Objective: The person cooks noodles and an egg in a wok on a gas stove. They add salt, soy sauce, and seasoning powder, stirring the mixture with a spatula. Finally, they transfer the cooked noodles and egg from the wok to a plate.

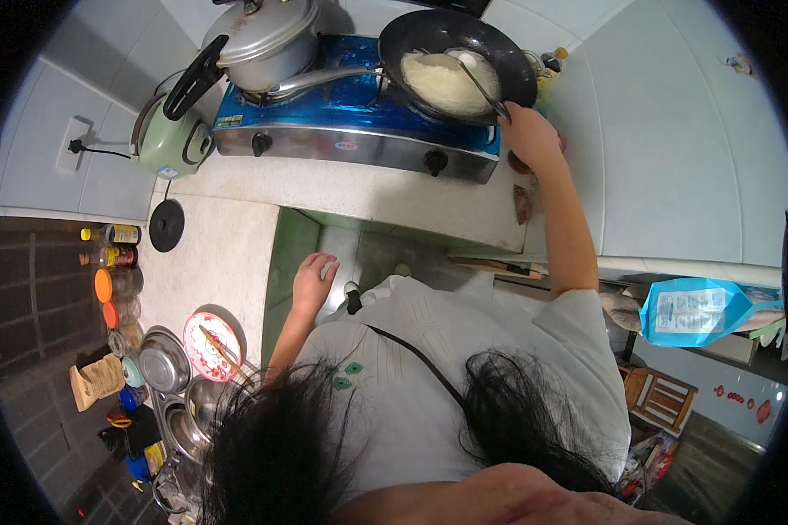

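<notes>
My right hand (525, 134) is closed around the dark handle of a ladle or spatula (478, 84), whose head lies among pale noodles (433, 79) in a black wok (519, 59). The wok stands on the right burner of a two-burner gas stove (361, 141) with a blue top, its long metal handle (328, 79) pointing left. A lidded pressure cooker (262, 49) with a black handle occupies the left burner. Near my waist, my left hand (313, 285) hangs in front of the counter edge with bent fingers and holds nothing.
A green electric kettle (171, 141) is left of the stove, near a black round base (167, 225). Along the left counter are bottles and jars (118, 289), a red-patterned bowl (213, 357) with chopsticks across it, and steel bowls (164, 361). A tiled wall rises at right.
</notes>
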The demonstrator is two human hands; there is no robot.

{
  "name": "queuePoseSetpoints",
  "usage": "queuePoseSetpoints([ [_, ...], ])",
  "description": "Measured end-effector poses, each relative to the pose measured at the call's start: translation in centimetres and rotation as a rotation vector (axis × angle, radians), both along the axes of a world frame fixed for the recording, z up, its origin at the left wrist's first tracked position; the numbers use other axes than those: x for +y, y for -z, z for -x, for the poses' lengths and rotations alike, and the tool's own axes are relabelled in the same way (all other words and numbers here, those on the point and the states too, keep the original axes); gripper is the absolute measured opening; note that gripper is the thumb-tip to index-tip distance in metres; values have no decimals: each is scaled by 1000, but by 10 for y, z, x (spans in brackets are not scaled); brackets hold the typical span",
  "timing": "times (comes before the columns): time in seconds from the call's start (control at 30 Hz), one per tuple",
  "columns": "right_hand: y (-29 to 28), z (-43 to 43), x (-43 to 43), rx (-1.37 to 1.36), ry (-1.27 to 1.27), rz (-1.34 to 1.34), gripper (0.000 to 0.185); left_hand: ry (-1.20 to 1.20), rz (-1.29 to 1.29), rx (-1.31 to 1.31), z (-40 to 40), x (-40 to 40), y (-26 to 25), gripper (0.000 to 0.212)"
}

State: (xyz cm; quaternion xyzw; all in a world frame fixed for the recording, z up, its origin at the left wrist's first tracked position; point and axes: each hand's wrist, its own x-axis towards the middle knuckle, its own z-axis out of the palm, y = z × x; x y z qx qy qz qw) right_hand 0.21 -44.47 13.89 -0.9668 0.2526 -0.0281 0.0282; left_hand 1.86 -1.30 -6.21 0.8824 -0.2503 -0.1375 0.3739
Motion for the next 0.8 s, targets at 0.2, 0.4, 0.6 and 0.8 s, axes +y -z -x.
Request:
queuePoseSetpoints([
  [0.2, -12, 60, 4, -113, 94, 73, 33, 82, 18, -11, 0, -9, -14, 17],
  [0.4, 20, 68, -20, -71, 123, 145, 37, 169, -44, -2, 3, -12, -8, 20],
  [0.6, 48, 65, -31, -52, 187, 129, 40, 166, -111, 145, 18, -7, -9, 23],
  [0.8, 39, 64, -26, -48, 177, 50, 49, 193, -74, 183, 29, -5, 3, 25],
])
